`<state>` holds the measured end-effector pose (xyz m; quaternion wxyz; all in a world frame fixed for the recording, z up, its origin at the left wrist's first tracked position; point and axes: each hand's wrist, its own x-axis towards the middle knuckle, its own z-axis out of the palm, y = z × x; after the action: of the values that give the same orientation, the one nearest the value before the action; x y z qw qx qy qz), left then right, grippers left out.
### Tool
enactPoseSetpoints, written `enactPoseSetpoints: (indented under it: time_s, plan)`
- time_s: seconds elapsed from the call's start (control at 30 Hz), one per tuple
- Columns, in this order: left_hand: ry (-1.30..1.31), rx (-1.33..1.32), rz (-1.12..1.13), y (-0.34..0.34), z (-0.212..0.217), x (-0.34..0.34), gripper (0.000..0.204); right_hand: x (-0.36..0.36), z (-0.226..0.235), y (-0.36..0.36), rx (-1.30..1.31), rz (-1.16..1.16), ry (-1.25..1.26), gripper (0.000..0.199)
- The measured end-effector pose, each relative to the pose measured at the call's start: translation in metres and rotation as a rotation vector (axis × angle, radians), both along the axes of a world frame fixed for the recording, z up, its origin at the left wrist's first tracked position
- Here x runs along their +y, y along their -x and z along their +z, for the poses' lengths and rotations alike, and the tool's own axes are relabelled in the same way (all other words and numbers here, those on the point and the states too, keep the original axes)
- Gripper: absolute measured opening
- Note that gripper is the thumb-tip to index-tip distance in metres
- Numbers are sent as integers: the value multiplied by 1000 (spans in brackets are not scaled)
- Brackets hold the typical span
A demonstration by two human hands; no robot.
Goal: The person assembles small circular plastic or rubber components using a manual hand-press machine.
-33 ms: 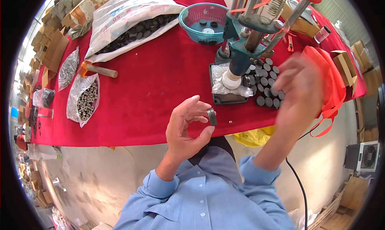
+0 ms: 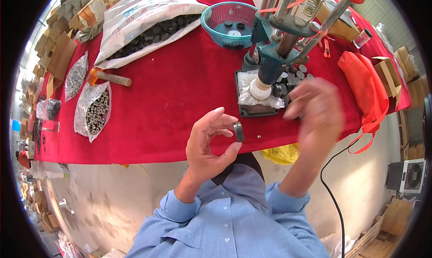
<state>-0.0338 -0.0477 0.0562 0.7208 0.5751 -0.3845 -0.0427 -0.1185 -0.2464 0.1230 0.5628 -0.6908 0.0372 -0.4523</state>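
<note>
My left hand (image 2: 208, 139) pinches a small dark round disc (image 2: 238, 131) edge-on between thumb and fingertips, above the table's near edge. A groove seems to run round the disc's rim. To its right, my right hand (image 2: 317, 112) is smeared by motion, and whether it holds anything is unclear. It passes in front of a cluster of dark grey discs (image 2: 293, 79), hiding many of them. Beyond my hands stands a green hand press (image 2: 273, 60) with a red-knobbed lever. Its white round ram end (image 2: 260, 91) rests over clear plastic on the black base.
A white sack (image 2: 148, 15) of black discs and a teal basket (image 2: 228, 43) with a few pieces lie at the back. Left are a hammer (image 2: 112, 78) and a bag of metal nuts (image 2: 95, 112). A red bag (image 2: 364, 82) hangs over the right edge.
My right hand has swept left and slightly down, uncovering the red bag and covering most of the disc cluster. My left hand keeps its grip on the disc in the same spot.
</note>
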Motion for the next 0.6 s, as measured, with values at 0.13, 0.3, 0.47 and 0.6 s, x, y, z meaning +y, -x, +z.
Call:
enactPoseSetpoints:
  time_s: [0.13, 0.3, 0.47, 0.6]
  plan:
    - [-24, -190, 62, -1, -3, 0, 75, 58, -49, 15, 322, 432, -489, 33]
    - [-102, -318, 8, 0, -14, 0, 78, 58, -70, 23, 256, 438, -468, 36]
    - [-67, 123, -130, 12, 0, 2, 61, 51, -73, 30, 231, 352, -243, 44]
    - [-140, 262, -298, 7, 2, 4, 44, 50, -75, 34, 229, 287, -82, 50]
